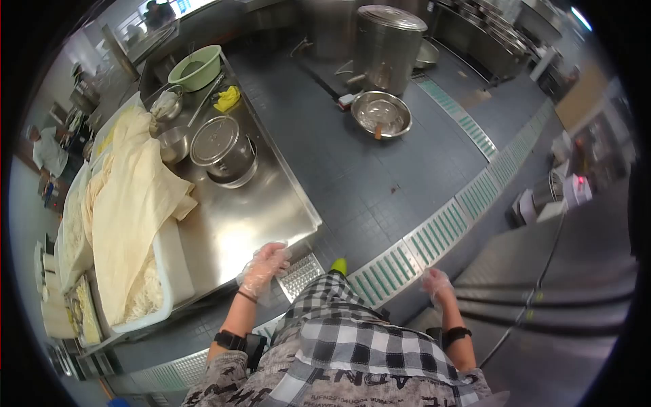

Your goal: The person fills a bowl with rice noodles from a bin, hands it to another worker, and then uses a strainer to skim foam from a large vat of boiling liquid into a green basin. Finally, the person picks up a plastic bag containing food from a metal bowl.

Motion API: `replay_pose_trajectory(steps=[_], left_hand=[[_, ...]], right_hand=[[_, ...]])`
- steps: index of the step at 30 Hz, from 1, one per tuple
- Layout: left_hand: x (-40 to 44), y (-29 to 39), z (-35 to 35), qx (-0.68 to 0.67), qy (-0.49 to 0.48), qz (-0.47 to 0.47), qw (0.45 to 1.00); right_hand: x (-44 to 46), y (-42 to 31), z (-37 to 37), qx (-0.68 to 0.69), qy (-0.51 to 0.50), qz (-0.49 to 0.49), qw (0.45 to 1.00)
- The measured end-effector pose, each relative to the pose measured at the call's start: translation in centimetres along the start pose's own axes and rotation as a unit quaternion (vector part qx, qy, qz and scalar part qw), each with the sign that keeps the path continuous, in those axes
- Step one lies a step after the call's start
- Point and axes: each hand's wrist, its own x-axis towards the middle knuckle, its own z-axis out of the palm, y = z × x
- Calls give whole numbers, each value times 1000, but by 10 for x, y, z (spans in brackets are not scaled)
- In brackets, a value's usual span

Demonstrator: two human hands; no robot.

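My left hand [266,266], in a clear plastic glove, is over the near corner of the steel table [237,224]. Its fingers are loosely curled, and whether they pinch anything is too small to tell. My right hand [438,285], gloved as well, hangs over the floor beside the drain grating [400,266], its fingers blurred. Left of my left hand, a cream cloth [132,203] partly covers a white tub [178,271] of pale noodle-like strands [144,297]. A lidded steel pot [220,146] stands farther back on the table.
A green basin [196,68], a yellow cloth [227,98] and a steel bowl [174,144] are on the table. On the floor are a metal basin [381,115] and a tall lidded pot [388,51]. A person [49,150] stands at the far left.
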Motion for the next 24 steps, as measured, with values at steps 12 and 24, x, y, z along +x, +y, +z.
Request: replay_pose_trajectory(steps=[12,24], left_hand=[[208,134,126,-101,-38,101,989],[424,266,57,-424,245,204,848]], right_hand=[[159,-144,-116,-494,-97,-18,864],[517,-352,-126,-479,-176,-75,857]])
